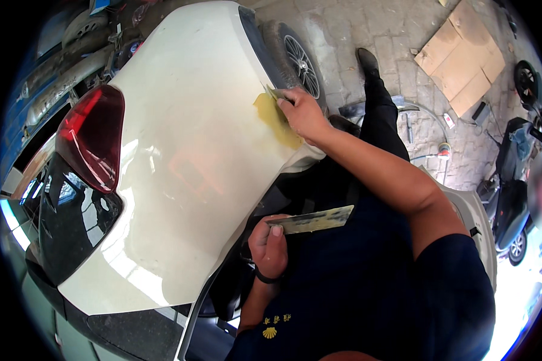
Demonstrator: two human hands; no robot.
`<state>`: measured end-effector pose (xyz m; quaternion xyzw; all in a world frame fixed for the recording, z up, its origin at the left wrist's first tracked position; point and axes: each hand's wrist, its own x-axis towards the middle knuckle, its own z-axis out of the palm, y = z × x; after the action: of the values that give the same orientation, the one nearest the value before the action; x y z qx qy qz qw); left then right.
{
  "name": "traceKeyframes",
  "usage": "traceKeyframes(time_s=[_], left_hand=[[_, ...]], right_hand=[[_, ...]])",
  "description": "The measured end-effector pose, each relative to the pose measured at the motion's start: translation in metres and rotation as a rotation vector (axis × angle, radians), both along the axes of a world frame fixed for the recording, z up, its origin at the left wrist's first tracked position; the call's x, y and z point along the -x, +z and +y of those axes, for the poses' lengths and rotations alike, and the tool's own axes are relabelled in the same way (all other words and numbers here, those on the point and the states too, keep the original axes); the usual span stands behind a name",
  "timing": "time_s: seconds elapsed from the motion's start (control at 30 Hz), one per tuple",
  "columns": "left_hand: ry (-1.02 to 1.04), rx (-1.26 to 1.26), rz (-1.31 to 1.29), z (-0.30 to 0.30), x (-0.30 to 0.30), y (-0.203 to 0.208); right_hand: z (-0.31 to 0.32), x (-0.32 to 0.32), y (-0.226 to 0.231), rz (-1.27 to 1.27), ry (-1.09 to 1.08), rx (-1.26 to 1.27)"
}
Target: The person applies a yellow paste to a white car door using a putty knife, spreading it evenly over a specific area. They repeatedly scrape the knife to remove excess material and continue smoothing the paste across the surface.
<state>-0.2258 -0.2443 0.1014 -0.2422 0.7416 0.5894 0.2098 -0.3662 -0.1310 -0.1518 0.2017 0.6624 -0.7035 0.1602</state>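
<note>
A white car's rear side panel [180,150] fills the left and middle of the head view. On it, near the wheel arch, lies a patch of yellow body filler [272,120]. My right hand [307,114] grips a small putty spreader [272,92] at the patch's upper edge. Closer to my body, my left hand [270,246] is closed around one end of a long flat putty knife [319,221], its blade smeared with pale filler and pointing right. That blade is held apart from the car.
The red tail light [93,138] and rear wheel [295,57] flank the panel. Flattened cardboard [464,57] lies on the paved floor. A hose [430,111] and a round power tool [444,150] lie right of my leg. A motorcycle [515,174] stands at the far right.
</note>
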Motion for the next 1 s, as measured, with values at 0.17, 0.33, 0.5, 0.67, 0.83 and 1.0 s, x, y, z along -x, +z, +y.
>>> traceKeyframes(time_s=[0.17,0.33,0.5,0.67,0.83,1.0], left_hand=[[0.009,0.031,0.004,0.0,0.003,-0.008],[-0.019,-0.002,-0.007,-0.002,0.006,-0.002],[0.014,0.018,-0.018,-0.007,-0.001,-0.002],[0.006,0.022,-0.003,-0.003,0.002,-0.006],[-0.009,0.016,0.024,0.005,0.007,-0.005],[-0.054,0.069,0.043,-0.001,0.011,-0.004]], right_hand=[[0.011,-0.014,0.026,-0.004,0.118,0.049],[0.018,-0.006,-0.031,-0.273,-0.027,0.196],[0.015,0.01,-0.006,-0.292,0.03,0.243],[-0.001,-0.008,0.009,0.004,0.053,0.014],[0.023,-0.03,0.022,-0.01,0.118,0.129],[0.01,-0.024,0.009,0.022,-0.031,-0.044]])
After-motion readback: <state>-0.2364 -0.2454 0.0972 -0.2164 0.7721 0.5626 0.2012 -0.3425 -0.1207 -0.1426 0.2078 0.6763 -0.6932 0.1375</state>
